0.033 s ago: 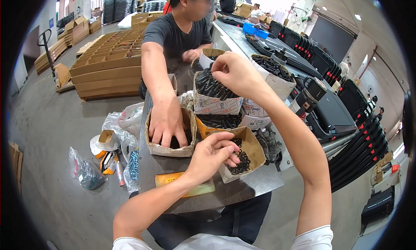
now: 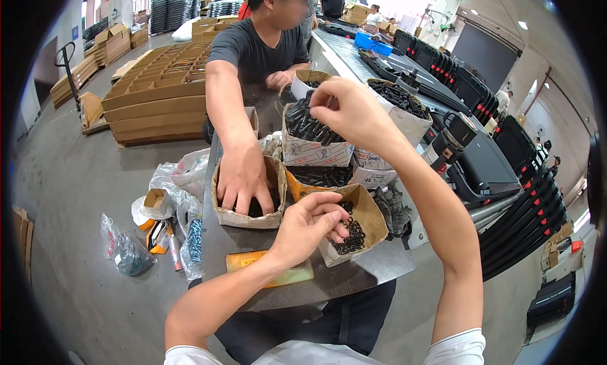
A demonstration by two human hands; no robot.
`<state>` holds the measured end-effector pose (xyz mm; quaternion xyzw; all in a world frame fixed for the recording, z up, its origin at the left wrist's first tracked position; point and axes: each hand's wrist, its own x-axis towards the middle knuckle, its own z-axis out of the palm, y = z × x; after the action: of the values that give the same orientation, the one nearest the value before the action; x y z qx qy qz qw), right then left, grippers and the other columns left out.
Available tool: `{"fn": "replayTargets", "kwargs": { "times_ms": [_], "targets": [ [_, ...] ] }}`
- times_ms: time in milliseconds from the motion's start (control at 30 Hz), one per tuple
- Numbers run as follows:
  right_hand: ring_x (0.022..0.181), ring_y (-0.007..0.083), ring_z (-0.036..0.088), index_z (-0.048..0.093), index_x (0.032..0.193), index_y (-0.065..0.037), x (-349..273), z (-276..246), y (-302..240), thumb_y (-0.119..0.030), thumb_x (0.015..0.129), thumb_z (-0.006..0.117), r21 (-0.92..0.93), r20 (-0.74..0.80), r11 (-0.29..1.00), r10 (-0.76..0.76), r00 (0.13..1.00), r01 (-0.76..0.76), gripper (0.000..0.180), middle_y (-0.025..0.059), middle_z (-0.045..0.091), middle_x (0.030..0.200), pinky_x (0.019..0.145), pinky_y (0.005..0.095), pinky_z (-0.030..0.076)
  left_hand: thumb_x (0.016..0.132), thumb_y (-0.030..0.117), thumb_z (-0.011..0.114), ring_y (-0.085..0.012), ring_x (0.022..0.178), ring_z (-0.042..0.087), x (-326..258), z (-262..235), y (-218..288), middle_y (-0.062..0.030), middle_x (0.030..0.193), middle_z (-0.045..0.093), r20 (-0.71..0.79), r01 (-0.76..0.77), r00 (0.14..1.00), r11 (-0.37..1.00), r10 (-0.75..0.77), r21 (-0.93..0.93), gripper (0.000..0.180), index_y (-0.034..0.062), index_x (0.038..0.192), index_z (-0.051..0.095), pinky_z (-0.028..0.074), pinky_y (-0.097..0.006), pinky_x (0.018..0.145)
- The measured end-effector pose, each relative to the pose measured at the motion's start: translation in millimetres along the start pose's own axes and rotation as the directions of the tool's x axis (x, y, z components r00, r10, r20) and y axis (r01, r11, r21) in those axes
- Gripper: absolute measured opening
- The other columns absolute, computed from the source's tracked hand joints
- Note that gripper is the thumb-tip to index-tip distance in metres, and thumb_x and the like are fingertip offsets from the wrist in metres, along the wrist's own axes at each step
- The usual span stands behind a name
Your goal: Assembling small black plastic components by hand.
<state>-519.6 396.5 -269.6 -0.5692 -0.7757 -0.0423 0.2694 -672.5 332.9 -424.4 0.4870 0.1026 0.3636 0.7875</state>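
Note:
My left hand (image 2: 311, 229) hovers over the near cardboard box (image 2: 370, 221), its fingers curled in toward the thumb. Small black rings (image 2: 354, 237) lie in that box. Whatever the left fingers hold is hidden. Farther off, my right hand (image 2: 354, 109) is pinched above a white box (image 2: 313, 152) heaped with black tube-like parts (image 2: 310, 124). Its fingertips are at the upper edge of the heap, and I cannot make out what is between them. A co-worker's hand (image 2: 245, 181) reaches down into another cardboard box (image 2: 250, 220) left of my left hand.
A yellow flat packet (image 2: 297, 275) lies on the dark table (image 2: 373, 273) by my left forearm. More boxes of black parts (image 2: 397, 96) stand behind my right hand. A dark flask (image 2: 450, 140) and grey gloves (image 2: 393, 210) are on the right. Plastic bags (image 2: 128, 254) lie on the floor.
My right hand has shifted very slightly to the right over the heap of black parts. The left hand and the co-worker's hand look unmoved.

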Motion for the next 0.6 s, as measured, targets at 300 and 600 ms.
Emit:
{"fn": "replayTargets", "kwargs": {
  "times_ms": [300, 600],
  "targets": [
    [0.089, 0.0357, 0.065, 0.068, 0.098, 0.0, -128, 1, 15, -0.008, 0.079, 0.07, 0.089, 0.557, 0.996, -0.058, 0.829, 0.01, 0.021, 0.0181, 0.067, 0.092, 0.079, 0.0415, 0.052, 0.089, 0.001, 0.065, -0.0168, 0.075, 0.067, -1, -8, 59, -0.0117, 0.089, 0.07, 0.266, -0.476, 0.84, 0.409, 0.472, 0.778, 0.014, -0.0026, 0.103, 0.067, 0.053, -0.027, 0.067],
    [0.106, 0.0332, 0.063, 0.061, 0.117, -0.001, -156, 36, 32, -0.019, 0.074, 0.079, 0.145, 0.682, 0.989, -0.083, 0.726, -0.024, 0.05, 0.0172, 0.065, 0.111, 0.091, 0.0417, 0.05, 0.078, 0.003, 0.07, -0.025, 0.068, 0.065, -18, -22, 147, -0.0143, 0.079, 0.069, -0.01, 0.01, 1.0, -0.027, 0.012, 1.0, 0.017, -0.0004, 0.094, 0.07, 0.051, -0.034, 0.066]
  ]
}}
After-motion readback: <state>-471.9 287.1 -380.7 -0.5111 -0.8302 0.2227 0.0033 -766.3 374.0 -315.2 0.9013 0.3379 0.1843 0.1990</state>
